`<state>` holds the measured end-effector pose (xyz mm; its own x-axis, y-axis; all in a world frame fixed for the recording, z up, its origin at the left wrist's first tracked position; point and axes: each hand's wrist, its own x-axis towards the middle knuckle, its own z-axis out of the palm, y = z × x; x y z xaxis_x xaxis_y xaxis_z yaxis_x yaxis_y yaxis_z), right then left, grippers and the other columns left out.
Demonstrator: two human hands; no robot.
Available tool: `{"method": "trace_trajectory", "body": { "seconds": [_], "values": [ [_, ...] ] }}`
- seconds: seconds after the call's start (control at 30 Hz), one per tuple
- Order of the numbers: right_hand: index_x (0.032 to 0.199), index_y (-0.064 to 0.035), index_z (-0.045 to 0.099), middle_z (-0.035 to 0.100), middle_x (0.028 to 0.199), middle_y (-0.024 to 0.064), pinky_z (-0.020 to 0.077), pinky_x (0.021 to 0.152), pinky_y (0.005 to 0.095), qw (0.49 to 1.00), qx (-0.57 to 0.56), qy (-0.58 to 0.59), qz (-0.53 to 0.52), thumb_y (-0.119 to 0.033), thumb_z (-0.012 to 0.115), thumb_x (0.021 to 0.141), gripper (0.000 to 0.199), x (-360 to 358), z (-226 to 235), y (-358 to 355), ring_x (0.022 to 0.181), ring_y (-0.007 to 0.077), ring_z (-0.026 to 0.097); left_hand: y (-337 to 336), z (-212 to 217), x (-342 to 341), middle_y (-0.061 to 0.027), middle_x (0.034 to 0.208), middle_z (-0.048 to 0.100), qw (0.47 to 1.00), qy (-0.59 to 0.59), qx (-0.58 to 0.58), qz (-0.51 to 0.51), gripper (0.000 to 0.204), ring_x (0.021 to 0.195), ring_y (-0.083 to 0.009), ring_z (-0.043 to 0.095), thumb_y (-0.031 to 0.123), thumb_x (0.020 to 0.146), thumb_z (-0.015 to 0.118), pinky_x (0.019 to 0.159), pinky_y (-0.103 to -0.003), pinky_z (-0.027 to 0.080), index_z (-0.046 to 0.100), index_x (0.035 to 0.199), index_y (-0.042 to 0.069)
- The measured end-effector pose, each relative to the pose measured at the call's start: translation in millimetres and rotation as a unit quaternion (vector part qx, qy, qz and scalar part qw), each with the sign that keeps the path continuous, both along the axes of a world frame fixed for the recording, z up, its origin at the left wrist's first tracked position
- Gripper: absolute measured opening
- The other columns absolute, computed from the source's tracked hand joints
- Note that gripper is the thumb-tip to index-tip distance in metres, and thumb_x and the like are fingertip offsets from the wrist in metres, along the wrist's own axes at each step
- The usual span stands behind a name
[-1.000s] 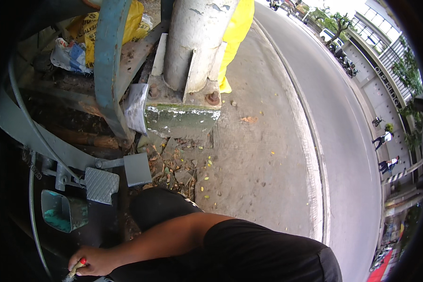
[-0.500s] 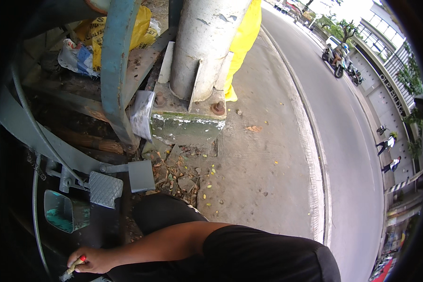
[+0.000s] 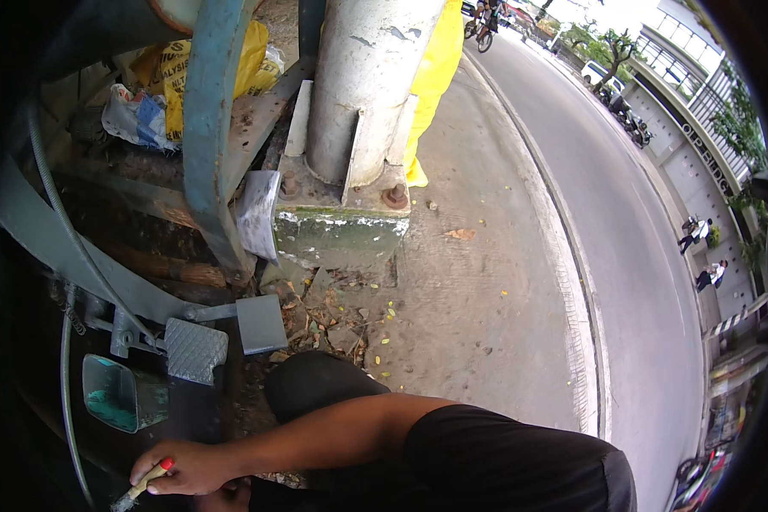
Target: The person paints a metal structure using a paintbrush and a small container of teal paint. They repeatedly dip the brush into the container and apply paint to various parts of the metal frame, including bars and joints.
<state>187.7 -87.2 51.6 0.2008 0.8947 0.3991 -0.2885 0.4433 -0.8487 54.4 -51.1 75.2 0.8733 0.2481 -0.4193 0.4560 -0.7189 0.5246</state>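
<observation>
My right hand (image 3: 175,468) is closed around a paintbrush (image 3: 149,480) with a pale handle and a red end. Its bristles point down at the lower left and look wet and grey. Below the wrist a skin-coloured shape (image 3: 229,497) shows in part; it may be my left hand, but its fingers are hidden. Just above the brush stands a square cup (image 3: 119,394) with teal paint inside. A textured grey pedal (image 3: 196,351) and a smooth grey plate (image 3: 262,324) are fixed to a curved grey metal frame (image 3: 102,271) beyond it.
A white post (image 3: 367,94) rises from a bolted concrete base (image 3: 340,235). A rusty blue bar (image 3: 205,119) and yellow sacks (image 3: 254,60) are at the upper left. My black-clad knee (image 3: 320,384) borders the pavement (image 3: 478,324). The road (image 3: 589,213) carries a cyclist (image 3: 484,24).
My right hand and the paintbrush sit slightly farther right and higher. The skin-coloured shape below the wrist has come into view. On the road the motorcycle rider is gone and a cyclist has appeared.
</observation>
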Motion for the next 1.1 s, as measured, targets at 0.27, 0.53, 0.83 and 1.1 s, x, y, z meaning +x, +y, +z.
{"method": "trace_trajectory", "body": {
  "seconds": [0.27,0.53,0.83,1.1],
  "values": [
    [0.121,-0.003,0.067,0.071,0.113,0.0116,0.0518,0.09,0.0354,0.994,-0.002,-0.04,-0.102,-0.011,0.067,0.094,0.028,8,13,-20,0.102,0.0234,0.068,-10,-33,60,-0.0229,0.1,0.072,0.996,-0.039,-0.063,-0.047,0.03,0.093,-0.0331,0.07,0.025,0.09,0.071,0.084,-0.045,0.054,0.07,0.114,0.006],
    [0.122,-0.0012,0.069,0.073,0.116,0.0135,0.0535,0.093,0.0329,0.986,-0.024,-0.129,-0.102,-0.011,0.067,0.095,0.029,42,41,-72,0.106,0.02,0.069,-20,-58,85,-0.0223,0.102,0.072,0.98,-0.132,-0.145,-0.038,0.034,0.098,-0.0352,0.069,0.029,0.088,0.071,0.088,-0.046,0.053,0.07,0.113,0.006],
    [0.113,0.0058,0.068,0.072,0.1,0.013,0.056,0.081,0.0303,0.938,-0.189,-0.141,-0.253,-0.01,0.063,0.096,0.023,65,83,-85,0.09,0.0171,0.069,-43,-84,102,-0.0229,0.105,0.071,0.983,-0.037,-0.1,-0.152,0.037,0.105,-0.0376,0.068,0.033,0.087,0.07,0.094,-0.049,0.053,0.07,0.11,0.004],
    [0.114,-0.005,0.071,0.073,0.09,0.0042,0.0525,0.072,0.0298,0.87,-0.161,-0.394,-0.251,-0.017,0.068,0.097,0.021,72,66,33,0.078,0.011,0.065,-39,-120,106,-0.0233,0.116,0.069,0.987,0.003,-0.101,-0.124,0.038,0.113,-0.0381,0.064,0.032,0.087,0.069,0.097,-0.048,0.052,0.069,0.112,0.003]
  ]
}}
